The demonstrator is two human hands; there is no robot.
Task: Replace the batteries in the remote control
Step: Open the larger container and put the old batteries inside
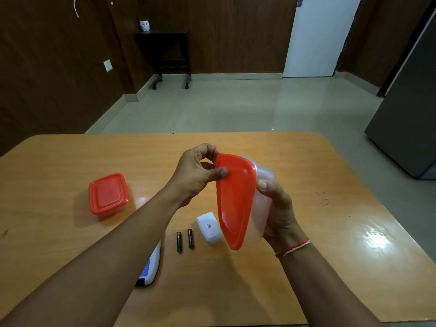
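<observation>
Two red-lidded containers (108, 194) (236, 199), two batteries (179, 241) (190, 238), one remote (151, 267).

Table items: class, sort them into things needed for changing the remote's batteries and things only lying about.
Job: remote; two batteries; battery cover; held box with red lid, in left hand and right hand.
Lying about: closed box; owl pot; side table.

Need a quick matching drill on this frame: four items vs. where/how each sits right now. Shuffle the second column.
Items
1. two batteries
2. closed red-lidded container
3. held container
4. remote control

States
A. partly hidden under the left forearm
B. lifted off the table, tilted, left hand at its red lid, right hand around its clear body
C. lying side by side on the table
D. resting on the table at the left, untouched

Pairs: 1-C, 2-D, 3-B, 4-A
</observation>
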